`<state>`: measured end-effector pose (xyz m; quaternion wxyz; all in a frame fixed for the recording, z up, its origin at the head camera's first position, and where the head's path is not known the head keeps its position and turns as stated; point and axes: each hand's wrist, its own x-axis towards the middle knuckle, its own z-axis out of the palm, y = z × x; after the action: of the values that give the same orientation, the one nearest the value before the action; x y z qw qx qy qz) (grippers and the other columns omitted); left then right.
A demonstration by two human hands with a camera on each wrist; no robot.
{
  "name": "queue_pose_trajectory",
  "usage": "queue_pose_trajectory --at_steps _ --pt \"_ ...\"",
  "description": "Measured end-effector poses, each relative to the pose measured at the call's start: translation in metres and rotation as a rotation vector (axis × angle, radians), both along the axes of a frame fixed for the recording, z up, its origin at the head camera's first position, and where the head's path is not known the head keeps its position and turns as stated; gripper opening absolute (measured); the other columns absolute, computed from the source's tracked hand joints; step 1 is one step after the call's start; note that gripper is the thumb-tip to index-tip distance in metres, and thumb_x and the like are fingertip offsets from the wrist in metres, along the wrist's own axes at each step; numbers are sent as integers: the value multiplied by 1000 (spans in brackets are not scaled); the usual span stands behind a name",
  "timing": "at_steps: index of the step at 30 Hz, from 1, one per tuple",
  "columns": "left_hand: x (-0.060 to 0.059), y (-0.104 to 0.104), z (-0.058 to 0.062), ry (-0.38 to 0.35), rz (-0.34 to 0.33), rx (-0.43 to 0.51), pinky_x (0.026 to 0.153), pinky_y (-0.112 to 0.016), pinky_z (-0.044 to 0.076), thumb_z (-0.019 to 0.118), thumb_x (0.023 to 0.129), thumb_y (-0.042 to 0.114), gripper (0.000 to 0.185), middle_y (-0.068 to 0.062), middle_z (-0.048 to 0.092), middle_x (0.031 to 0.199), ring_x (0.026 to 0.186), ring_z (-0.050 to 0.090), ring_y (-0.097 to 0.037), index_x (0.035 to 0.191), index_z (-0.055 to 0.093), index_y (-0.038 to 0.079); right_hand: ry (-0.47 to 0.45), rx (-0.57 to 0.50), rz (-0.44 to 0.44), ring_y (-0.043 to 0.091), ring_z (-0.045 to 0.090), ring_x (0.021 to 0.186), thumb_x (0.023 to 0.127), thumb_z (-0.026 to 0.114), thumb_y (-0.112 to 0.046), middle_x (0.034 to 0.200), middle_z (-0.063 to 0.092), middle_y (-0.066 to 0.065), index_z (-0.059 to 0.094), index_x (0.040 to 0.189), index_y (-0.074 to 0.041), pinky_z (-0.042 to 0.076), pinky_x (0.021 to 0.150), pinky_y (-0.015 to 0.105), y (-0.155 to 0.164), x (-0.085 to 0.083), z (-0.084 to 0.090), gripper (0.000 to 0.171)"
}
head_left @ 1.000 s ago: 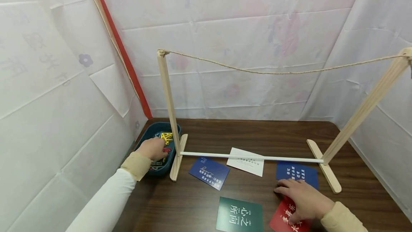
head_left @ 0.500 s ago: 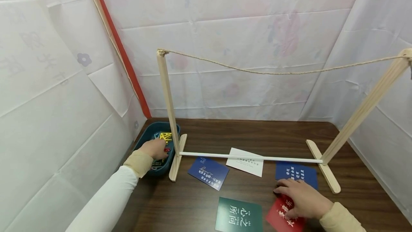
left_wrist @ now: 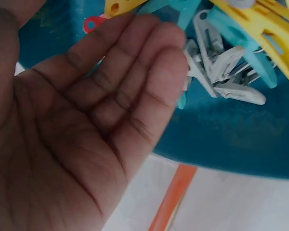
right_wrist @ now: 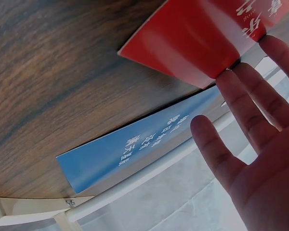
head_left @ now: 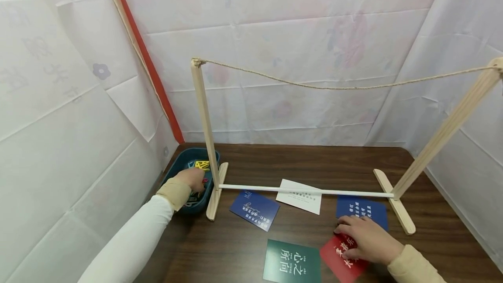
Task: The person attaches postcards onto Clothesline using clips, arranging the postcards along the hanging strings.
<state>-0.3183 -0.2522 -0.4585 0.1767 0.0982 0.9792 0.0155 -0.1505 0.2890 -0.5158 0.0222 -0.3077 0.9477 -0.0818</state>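
From the head camera, the left hand reaches into a teal tray of coloured clothespins at the table's left edge, beside the foot of a wooden stand strung with a rope. The right hand lies on a red card near the table's front, next to a green card and just below a blue card.

The left wrist camera shows the palm with fingers straight and together, holding nothing, fingertips touching the yellow, white and teal clothespins in the tray.

In the right wrist camera, the fingers are spread and straight, fingertips touching the lifted edge of the red card, above the blue card on the table.
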Motion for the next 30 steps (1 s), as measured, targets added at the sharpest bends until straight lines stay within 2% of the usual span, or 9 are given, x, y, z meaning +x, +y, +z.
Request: queue_pose_trajectory --at_steps 2,8,12,21,25,30 --pt "2 1 2 -1 16 -10 67 -36 50 82 92 9 11 -7 69 82 72 59 -22 84 74 8 3 -1 0 33 72 113 78 94 -54 125 74 7 79 117 -23 57 93 63 -1 0 0 52" --pt "7 3 7 -15 43 -53 70 -36 51 81 92 8 7 -10 71 92 78 59 -24 95 74 6 -6 -11 -13 33 71 113 80 93 -53 125 73 7 79 116 -23 57 92 63 -1 0 -2 49" --pt "9 5 9 -7 25 -68 69 -37 52 82 90 7 10 -10 71 92 77 59 -24 95 74 5 1 -13 -20 33 71 113 83 91 -54 125 73 6 79 116 -24 57 91 63 -1 0 -2 46" --pt "9 8 8 11 -6 -89 84 -45 60 80 92 5 19 -15 74 103 84 60 -26 110 73 0 54 -2 -26 33 72 111 84 89 -55 123 73 6 79 115 -23 58 89 61 -2 1 -5 45" --pt "8 8 6 22 -30 -89 85 -46 60 76 95 5 16 -17 75 104 83 60 -26 109 72 -1 56 2 -37 33 72 111 84 89 -54 123 73 7 79 115 -22 58 89 60 -2 3 -6 45" --pt "8 6 4 25 -47 -71 82 -45 59 74 97 6 8 -15 73 96 81 59 -25 100 69 1 53 5 -43 31 72 110 85 90 -51 121 73 5 80 115 -22 58 89 59 -3 4 -6 43"
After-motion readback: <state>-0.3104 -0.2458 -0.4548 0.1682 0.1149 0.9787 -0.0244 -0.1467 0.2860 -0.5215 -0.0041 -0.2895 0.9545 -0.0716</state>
